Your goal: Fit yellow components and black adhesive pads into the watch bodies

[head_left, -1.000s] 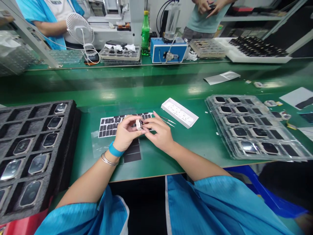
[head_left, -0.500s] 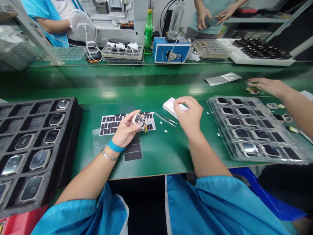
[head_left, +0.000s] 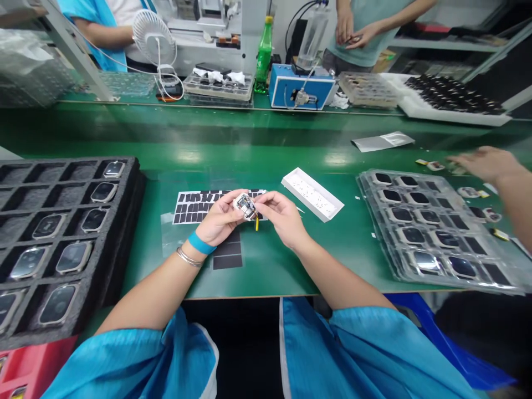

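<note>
My left hand [head_left: 221,219] grips an opened smartwatch case [head_left: 245,206], its inner parts facing up and a yellow strip [head_left: 256,223] hanging from it. At the right edge of the case is my right hand [head_left: 282,217], thumb and forefinger pinched together; whatever lies between them is too small to make out. Under both hands lies a white sheet of black stickers [head_left: 187,208], partly covered. Larger dark rectangles [head_left: 228,261] lie below it. Just beyond my right hand sits a white box [head_left: 332,208] with tiny pieces inside. The tweezers are mostly hidden behind my right hand.
On the left stands a black foam tray [head_left: 132,221] holding several watches. Stacked clear plastic trays [head_left: 380,244] with watches are at the right. Beyond them a co-worker's hand [head_left: 490,165] is blurred over small parts. A silver pouch [head_left: 382,142] lies farther back.
My right hand has moved left and down from the white box to the watch case, covering most of the tweezers. The co-worker's hand at the right has shifted a little. My left hand keeps its hold.
</note>
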`<state>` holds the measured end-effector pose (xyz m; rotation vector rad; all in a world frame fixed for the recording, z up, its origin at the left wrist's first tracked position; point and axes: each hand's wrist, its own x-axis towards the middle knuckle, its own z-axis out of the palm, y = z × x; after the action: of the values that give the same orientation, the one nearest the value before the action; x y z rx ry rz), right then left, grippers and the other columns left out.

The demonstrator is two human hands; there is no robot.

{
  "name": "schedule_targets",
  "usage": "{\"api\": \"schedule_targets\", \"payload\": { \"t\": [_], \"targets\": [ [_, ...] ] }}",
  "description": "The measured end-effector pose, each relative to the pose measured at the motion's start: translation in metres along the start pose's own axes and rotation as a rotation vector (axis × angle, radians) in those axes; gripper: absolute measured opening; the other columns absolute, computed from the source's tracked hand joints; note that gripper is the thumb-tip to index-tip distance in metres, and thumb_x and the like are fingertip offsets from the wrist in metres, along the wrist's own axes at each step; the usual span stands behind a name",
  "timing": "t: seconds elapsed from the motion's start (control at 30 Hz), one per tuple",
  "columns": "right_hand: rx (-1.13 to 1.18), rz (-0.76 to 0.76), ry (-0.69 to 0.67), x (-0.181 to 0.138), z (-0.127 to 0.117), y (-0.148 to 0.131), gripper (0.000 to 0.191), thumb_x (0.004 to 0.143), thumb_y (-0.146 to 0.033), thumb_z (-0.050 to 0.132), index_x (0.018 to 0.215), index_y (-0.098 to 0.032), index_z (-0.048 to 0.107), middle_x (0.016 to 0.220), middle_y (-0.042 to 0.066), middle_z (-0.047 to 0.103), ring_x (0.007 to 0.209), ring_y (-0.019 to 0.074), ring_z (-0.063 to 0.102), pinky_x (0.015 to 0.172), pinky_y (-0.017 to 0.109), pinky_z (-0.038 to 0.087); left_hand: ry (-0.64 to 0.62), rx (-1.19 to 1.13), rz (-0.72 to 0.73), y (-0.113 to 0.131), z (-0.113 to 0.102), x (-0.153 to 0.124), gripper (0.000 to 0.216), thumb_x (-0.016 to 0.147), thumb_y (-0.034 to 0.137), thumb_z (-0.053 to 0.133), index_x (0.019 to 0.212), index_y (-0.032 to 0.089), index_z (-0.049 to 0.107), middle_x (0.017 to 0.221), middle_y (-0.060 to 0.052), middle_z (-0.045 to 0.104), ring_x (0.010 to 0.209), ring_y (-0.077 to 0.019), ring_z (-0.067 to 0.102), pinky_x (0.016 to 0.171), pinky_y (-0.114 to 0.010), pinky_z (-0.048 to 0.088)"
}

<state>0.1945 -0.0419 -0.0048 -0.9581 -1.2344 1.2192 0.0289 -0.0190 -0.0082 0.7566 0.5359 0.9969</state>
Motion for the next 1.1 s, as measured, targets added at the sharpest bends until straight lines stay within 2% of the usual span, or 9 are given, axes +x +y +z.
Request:
{"api": "schedule_targets", "payload": {
  "t": [0.23,0.43,0.53,0.63,0.77,0.83,0.9,1.0,1.1],
  "targets": [
    [-0.003,0.0,0.018,0.002,-0.003,0.008,0.036,0.072,-0.047,0.081,0.079,-0.022,0.056,0.087,0.001,0.066,0.084,0.0173,0.065,0.08,0.033,0.056,0.016,0.047,0.014,-0.002,-0.001,0.002,0.05,0.051,0.015,0.091,0.098,0.02,0.074,0.09,-0.001,0.073,0.078,-0.0108,0.066,0.075,-0.021,0.054],
    [-0.324,-0.337,0.071,-0.004,-0.002,0.004,0.014,0.085,-0.035,0.07,0.091,-0.024,0.063,0.103,0.005,0.063,0.105,0.0211,0.06,0.098,0.04,0.048,-0.023,0.033,-0.056,-0.004,0.0,0.002,0.047,0.054,0.018,0.091,0.098,0.02,0.075,0.091,-0.001,0.073,0.079,-0.0114,0.067,0.073,-0.021,0.055],
    [-0.384,-0.358,0.046,-0.005,0.0,0.005,0.015,0.088,-0.035,0.067,0.097,-0.025,0.062,0.112,0.007,0.06,0.112,0.0225,0.057,0.102,0.042,0.046,-0.039,0.019,-0.125,-0.008,-0.001,0.0,0.05,0.055,0.018,0.091,0.101,0.019,0.074,0.089,-0.002,0.073,0.077,-0.012,0.068,0.073,-0.022,0.055],
    [-0.345,-0.26,0.041,-0.004,0.0,0.007,0.024,0.085,-0.04,0.069,0.102,-0.025,0.06,0.117,0.007,0.06,0.117,0.0233,0.055,0.105,0.043,0.045,-0.046,0.008,-0.159,-0.011,-0.002,0.0,0.051,0.055,0.018,0.09,0.103,0.017,0.073,0.091,-0.003,0.074,0.077,-0.0128,0.068,0.073,-0.023,0.055],
    [0.026,0.122,-0.101,0.001,-0.002,0.008,0.05,0.077,-0.047,0.076,0.118,-0.029,0.055,0.124,0.006,0.06,0.114,0.0209,0.059,0.1,0.04,0.049,-0.019,-0.011,-0.096,-0.005,-0.006,0.001,0.052,0.059,0.021,0.088,0.108,0.018,0.069,0.094,-0.003,0.073,0.081,-0.0146,0.069,0.078,-0.028,0.056],
    [0.162,0.347,-0.228,0.003,-0.003,0.008,0.057,0.072,-0.044,0.082,0.12,-0.028,0.055,0.112,0.004,0.065,0.102,0.0187,0.065,0.094,0.038,0.053,0.02,-0.024,-0.041,0.0,-0.009,0.003,0.054,0.062,0.021,0.087,0.111,0.02,0.065,0.096,-0.002,0.072,0.082,-0.0146,0.069,0.079,-0.028,0.056],
    [0.215,0.491,-0.289,0.005,-0.005,0.007,0.054,0.067,-0.038,0.086,0.112,-0.024,0.061,0.092,0.001,0.067,0.085,0.0156,0.067,0.085,0.034,0.056,0.056,-0.031,0.003,0.004,-0.011,0.004,0.054,0.064,0.021,0.085,0.113,0.021,0.062,0.094,-0.002,0.072,0.084,-0.0153,0.07,0.081,-0.03,0.057],
    [0.221,0.511,-0.237,0.006,-0.008,0.006,0.041,0.062,-0.035,0.089,0.092,-0.019,0.066,0.075,-0.002,0.065,0.07,0.0117,0.065,0.073,0.027,0.057,0.087,-0.024,0.033,0.007,-0.013,0.006,0.054,0.066,0.02,0.084,0.114,0.02,0.059,0.094,-0.003,0.072,0.087,-0.0165,0.071,0.085,-0.032,0.058],
    [0.198,0.418,-0.129,0.009,-0.012,0.004,0.038,0.06,-0.036,0.089,0.086,-0.018,0.069,0.076,-0.001,0.067,0.069,0.0119,0.065,0.066,0.026,0.056,0.093,-0.023,0.031,0.008,-0.013,0.007,0.053,0.064,0.02,0.085,0.11,0.02,0.059,0.093,-0.003,0.073,0.083,-0.0156,0.071,0.08,-0.03,0.059]
  ]
}}
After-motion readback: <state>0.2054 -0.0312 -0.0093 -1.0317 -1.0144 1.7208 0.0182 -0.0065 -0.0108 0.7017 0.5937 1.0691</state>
